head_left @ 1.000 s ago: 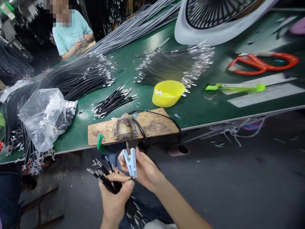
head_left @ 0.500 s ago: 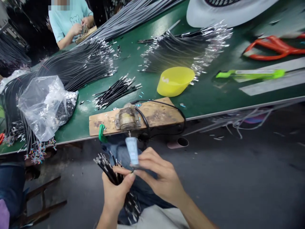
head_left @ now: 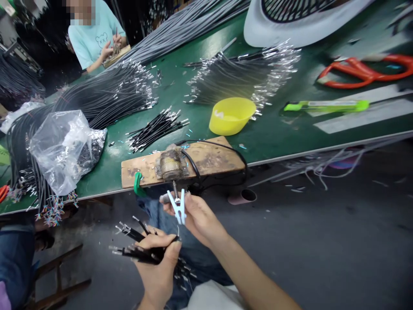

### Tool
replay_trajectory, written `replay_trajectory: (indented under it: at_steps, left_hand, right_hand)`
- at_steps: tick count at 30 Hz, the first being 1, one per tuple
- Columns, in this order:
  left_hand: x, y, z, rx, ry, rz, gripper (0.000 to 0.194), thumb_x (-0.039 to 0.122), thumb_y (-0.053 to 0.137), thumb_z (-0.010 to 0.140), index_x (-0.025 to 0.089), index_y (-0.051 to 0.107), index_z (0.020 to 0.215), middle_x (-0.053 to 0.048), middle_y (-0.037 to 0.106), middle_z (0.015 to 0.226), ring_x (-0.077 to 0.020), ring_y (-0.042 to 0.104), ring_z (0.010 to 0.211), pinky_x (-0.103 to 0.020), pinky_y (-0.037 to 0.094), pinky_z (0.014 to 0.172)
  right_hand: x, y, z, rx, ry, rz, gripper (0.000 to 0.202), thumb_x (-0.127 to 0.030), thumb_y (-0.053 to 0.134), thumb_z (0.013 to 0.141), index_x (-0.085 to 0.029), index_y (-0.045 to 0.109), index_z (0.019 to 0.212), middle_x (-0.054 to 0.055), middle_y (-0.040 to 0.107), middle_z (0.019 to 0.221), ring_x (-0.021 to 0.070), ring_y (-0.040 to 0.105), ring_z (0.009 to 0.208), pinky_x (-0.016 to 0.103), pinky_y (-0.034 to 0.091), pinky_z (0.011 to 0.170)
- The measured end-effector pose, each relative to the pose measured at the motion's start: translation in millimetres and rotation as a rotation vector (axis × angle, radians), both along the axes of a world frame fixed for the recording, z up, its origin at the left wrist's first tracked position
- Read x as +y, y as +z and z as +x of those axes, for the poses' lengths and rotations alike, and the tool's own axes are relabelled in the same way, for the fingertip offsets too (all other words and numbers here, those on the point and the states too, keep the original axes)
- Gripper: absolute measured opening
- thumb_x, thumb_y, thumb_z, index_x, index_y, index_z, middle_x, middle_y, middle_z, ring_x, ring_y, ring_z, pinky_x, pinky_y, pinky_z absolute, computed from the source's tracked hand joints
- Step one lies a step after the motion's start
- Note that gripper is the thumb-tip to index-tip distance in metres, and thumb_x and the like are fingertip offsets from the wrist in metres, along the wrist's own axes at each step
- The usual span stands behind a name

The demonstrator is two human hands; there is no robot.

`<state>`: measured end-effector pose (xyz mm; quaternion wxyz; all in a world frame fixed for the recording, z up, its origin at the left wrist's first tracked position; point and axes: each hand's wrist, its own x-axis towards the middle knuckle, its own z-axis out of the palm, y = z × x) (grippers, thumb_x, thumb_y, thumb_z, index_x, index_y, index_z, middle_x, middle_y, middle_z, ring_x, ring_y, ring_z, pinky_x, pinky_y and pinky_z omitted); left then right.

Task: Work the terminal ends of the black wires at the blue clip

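My left hand (head_left: 158, 267) grips a bundle of short black wires (head_left: 135, 247) with metal tips, fanned out to the left, low over my lap. My right hand (head_left: 196, 215) holds a pale blue clip (head_left: 178, 206) upright, its jaws pinching a thin piece just below the metal fixture (head_left: 171, 165). That fixture sits on a wooden board (head_left: 209, 159) at the front edge of the green table (head_left: 277, 133), with a black cable looping from it.
A small heap of short black wires (head_left: 155, 129), a yellow bowl (head_left: 230, 115), a plastic bag (head_left: 63, 148), long black cable bundles (head_left: 97, 99), a green knife (head_left: 325, 106), red scissors (head_left: 364, 71) and a fan (head_left: 297, 21) lie on the table. Another person (head_left: 93, 36) works at far left.
My right hand has lifted the clip up toward the fixture. My left hand has dropped lower, tilting the wire bundle more flat, tips pointing left.
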<state>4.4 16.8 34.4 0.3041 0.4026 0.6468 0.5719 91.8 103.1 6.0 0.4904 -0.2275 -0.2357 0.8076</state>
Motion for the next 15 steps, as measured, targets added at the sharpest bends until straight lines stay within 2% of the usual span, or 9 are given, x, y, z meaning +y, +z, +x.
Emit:
replay_trajectory:
  at_steps: [2,4,8,12,15]
  left_hand:
    - [2.0,0.3,1.8,0.008,0.007,0.025,0.008,0.016,0.071,0.062,0.024,0.072,0.062,0.001,0.067,0.06,-0.0178,0.061,0.06,-0.034,0.046,0.076]
    - [5.4,-0.8,4.1,0.02,0.016,0.043,0.011,0.013,0.071,0.062,0.025,0.073,0.063,0.002,0.068,0.06,-0.0165,0.061,0.06,-0.034,0.045,0.077]
    - [12.9,-3.9,8.3,0.042,0.018,0.068,0.013,0.011,0.072,0.061,0.024,0.073,0.063,0.002,0.067,0.057,-0.0155,0.06,0.058,-0.032,0.047,0.074]
    - [15.2,-5.6,8.2,0.046,0.0,0.089,0.009,0.013,0.07,0.063,0.021,0.071,0.062,0.001,0.067,0.057,-0.0167,0.061,0.057,-0.034,0.048,0.074]
    - [12.0,-6.7,4.7,0.054,-0.027,0.096,0.006,0.017,0.071,0.063,0.021,0.071,0.059,0.0,0.065,0.055,-0.0161,0.059,0.054,-0.035,0.048,0.073]
  right_hand:
    - [1.9,2.5,-3.5,0.096,0.034,-0.043,0.042,-0.058,0.07,0.063,-0.017,0.069,0.07,0.004,0.063,0.065,0.0115,0.05,0.055,0.024,0.043,0.053]
    - [2.2,4.6,-5.7,0.158,0.031,-0.07,0.038,-0.053,0.073,0.062,-0.016,0.068,0.067,0.003,0.061,0.063,0.0112,0.049,0.055,0.023,0.042,0.052]
    - [1.3,5.6,-7.4,0.183,0.019,-0.092,0.035,-0.048,0.074,0.063,-0.014,0.066,0.064,0.001,0.058,0.061,0.0095,0.047,0.053,0.022,0.04,0.051]
    - [0.5,-7.1,-7.9,0.181,0.106,-0.14,0.045,-0.06,0.068,0.063,-0.015,0.065,0.066,0.0,0.058,0.059,0.0091,0.046,0.049,0.022,0.038,0.048]
    - [-3.7,-23.5,-2.0,0.049,0.043,-0.109,0.047,-0.064,0.061,0.068,-0.017,0.066,0.072,0.002,0.06,0.061,0.0127,0.05,0.052,0.024,0.04,0.049]
